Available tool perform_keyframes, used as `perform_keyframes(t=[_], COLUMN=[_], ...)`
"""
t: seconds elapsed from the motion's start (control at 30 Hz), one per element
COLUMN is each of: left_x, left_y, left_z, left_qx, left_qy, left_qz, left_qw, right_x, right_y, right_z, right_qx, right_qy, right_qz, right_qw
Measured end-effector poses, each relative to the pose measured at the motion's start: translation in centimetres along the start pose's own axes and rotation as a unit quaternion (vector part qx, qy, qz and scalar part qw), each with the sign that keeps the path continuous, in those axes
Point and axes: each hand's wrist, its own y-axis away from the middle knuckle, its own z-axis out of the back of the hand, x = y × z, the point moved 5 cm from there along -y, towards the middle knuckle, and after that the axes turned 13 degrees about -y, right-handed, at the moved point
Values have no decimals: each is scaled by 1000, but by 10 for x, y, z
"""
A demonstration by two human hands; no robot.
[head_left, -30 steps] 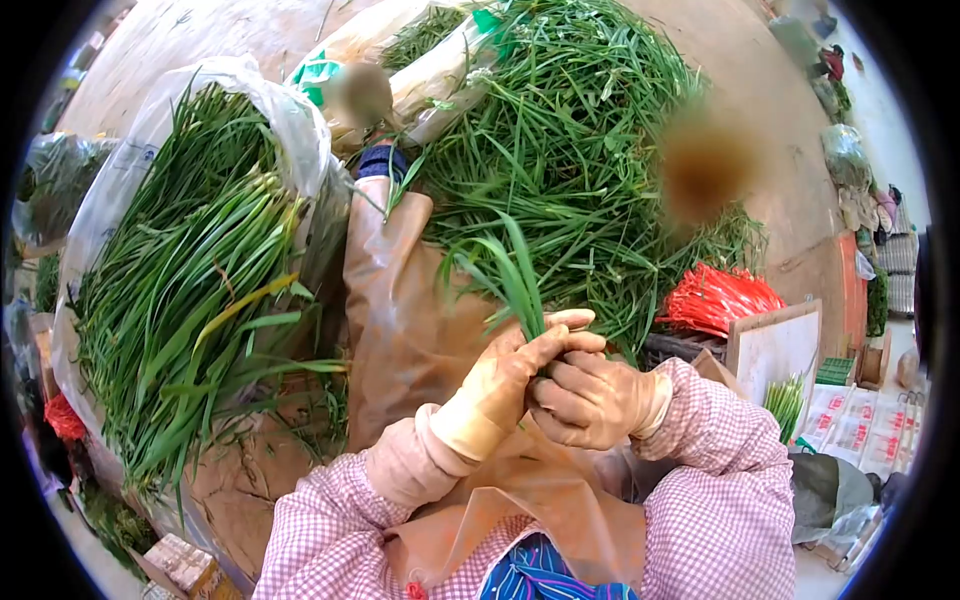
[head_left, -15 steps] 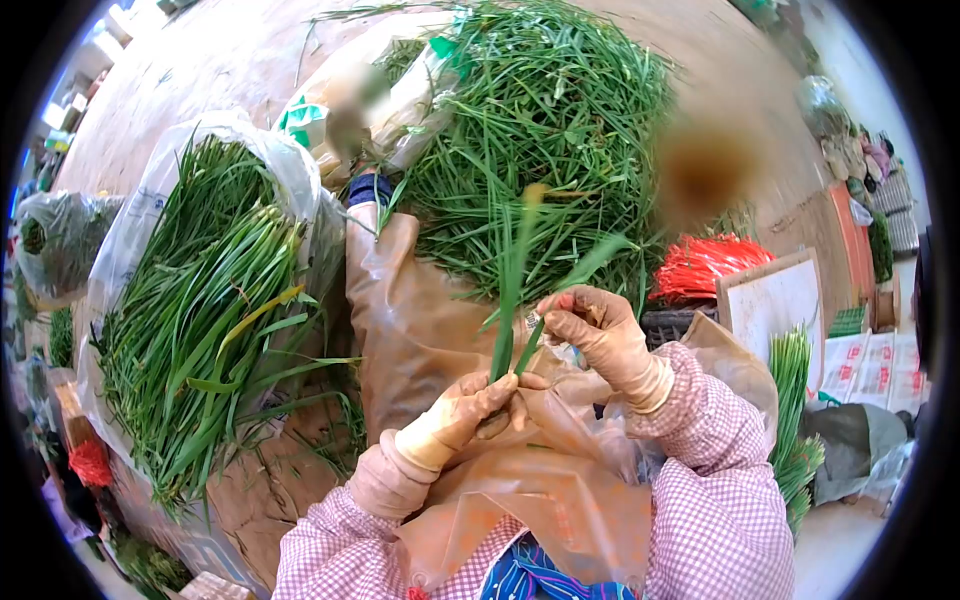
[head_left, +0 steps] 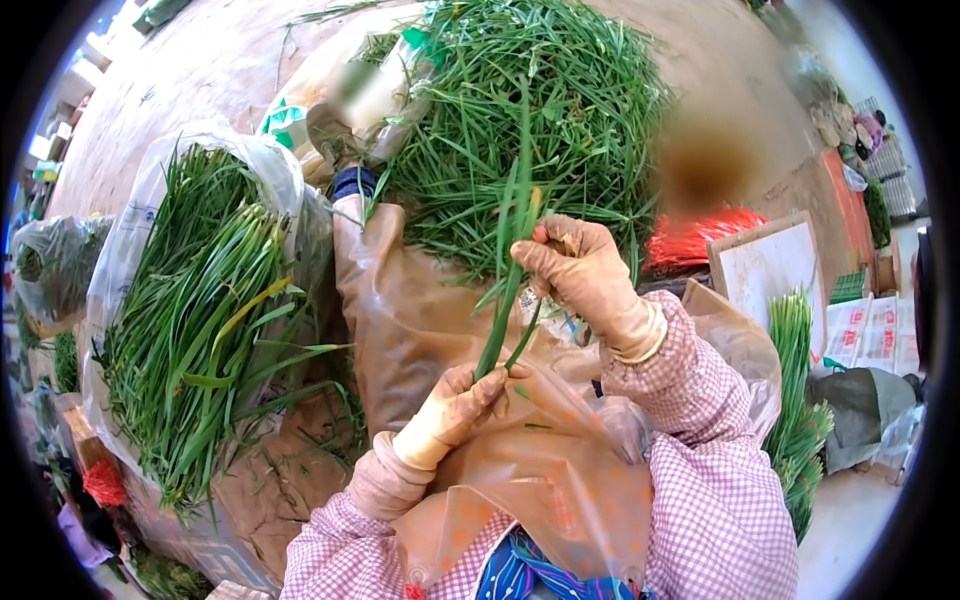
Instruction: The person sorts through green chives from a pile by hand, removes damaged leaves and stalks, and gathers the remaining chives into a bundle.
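My gloved left hand (head_left: 455, 412) is closed around the lower end of a few green garlic chives (head_left: 497, 335), held upright over the brown plastic apron (head_left: 540, 450). Higher up, my gloved right hand (head_left: 585, 275) pinches the same chives between thumb and fingers, close to a leaf with a yellowed tip. A shorter stalk leans to the right out of my left hand. Beyond both hands lies a large loose heap of chives (head_left: 540, 120). To the left, longer chives (head_left: 200, 330) fill an open clear plastic bag (head_left: 110, 290).
Red ties (head_left: 700, 237) lie in a bunch at the right, behind a white framed board (head_left: 770, 275). Bundled chives (head_left: 790, 360) stand beside my right sleeve. Further right are a grey sack (head_left: 860, 415) and white printed bags (head_left: 875, 335).
My right hand has moved up and slightly left along the chives. The leaf that it held bent out to the right no longer shows there. My left hand keeps its grip.
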Motion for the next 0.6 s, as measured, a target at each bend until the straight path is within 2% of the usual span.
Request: perform_keyframes(t=[0.13, 0.17, 0.2, 0.23, 0.27, 0.33, 0.4, 0.43, 0.47, 0.5, 0.53, 0.57, 0.6], left_x=[14, 12, 23, 34, 45, 51, 57, 37, 22, 14, 11, 7, 3], left_y=[7, 13, 17, 21, 26, 33, 43, 49, 53, 53, 50, 45, 42], left_z=[10, 18, 24, 30, 37, 40, 44, 39, 37, 37, 38, 42, 45], left_qx=[-37, -54, -45, -36, -27, -22, -31, -93, -153, -167, -167, -181, -196], left_qy=[90, -81, -66, -51, -37, -44, -28, 54, 136, 178, 179, 238, 297], left_qz=[68, 63, 62, 61, 60, 73, 88, 84, 79, 68, 70, 23, -21], left_qw=[993, 993, 995, 996, 997, 996, 995, 991, 976, 967, 967, 954, 934], right_x=[-5, -7, -8, -3, -6, -19, -15, -28, -33, -52, -75, -84, -94], right_y=[1, 2, 4, 8, 10, 7, 1, -12, -21, -32, -45, -57, -68], right_z=[10, 11, 12, 12, 14, 24, 47, 63, 79, 94, 110, 113, 116], right_qx=[2, 44, 86, 164, 205, 252, 148, 104, 78, 138, 193, 196, 184], right_qy=[61, 94, 126, 233, 275, 253, 204, 200, 345, 526, 683, 683, 716], right_qz=[-45, -40, -36, -41, -34, -61, -157, -180, -190, -161, -122, -124, -152], right_qw=[997, 994, 988, 958, 939, 932, 955, 957, 916, 824, 694, 693, 656])
